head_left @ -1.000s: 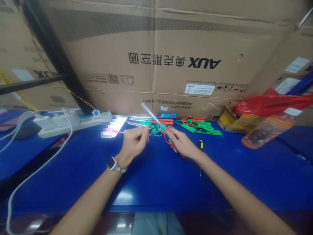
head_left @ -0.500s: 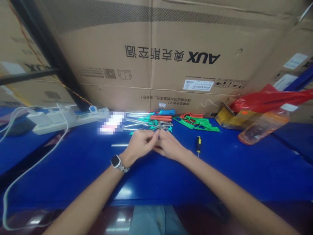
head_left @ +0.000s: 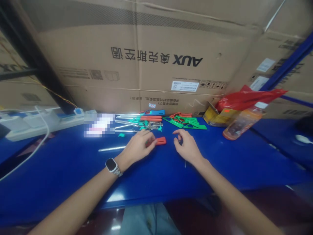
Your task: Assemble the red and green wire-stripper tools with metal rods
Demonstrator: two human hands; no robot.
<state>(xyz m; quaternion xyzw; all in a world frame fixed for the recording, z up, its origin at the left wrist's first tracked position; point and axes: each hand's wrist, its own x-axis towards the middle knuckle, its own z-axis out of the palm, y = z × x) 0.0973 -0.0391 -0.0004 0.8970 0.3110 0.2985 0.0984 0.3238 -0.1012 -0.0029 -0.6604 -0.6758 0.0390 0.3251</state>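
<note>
My left hand is closed around a long-necked lighter lying on the blue table. The lighter's red handle end sticks out past my thumb, and its metal tube points left from under the palm. My right hand is curled over a screwdriver, with thumb and forefinger tips apart. Between them shows a bit of the dark handle; the thin shaft comes out below the hand. Most of the screwdriver is hidden.
Behind my hands lie several lighter parts with metal tubes, a blue handle and green shells. A bottle, red bag and small box stand right. A power strip lies left, before a large carton.
My hands were together; now they are apart. The right has moved right onto the screwdriver, while the left keeps the lighter, whose red handle end now shows. The view has shifted right.
</note>
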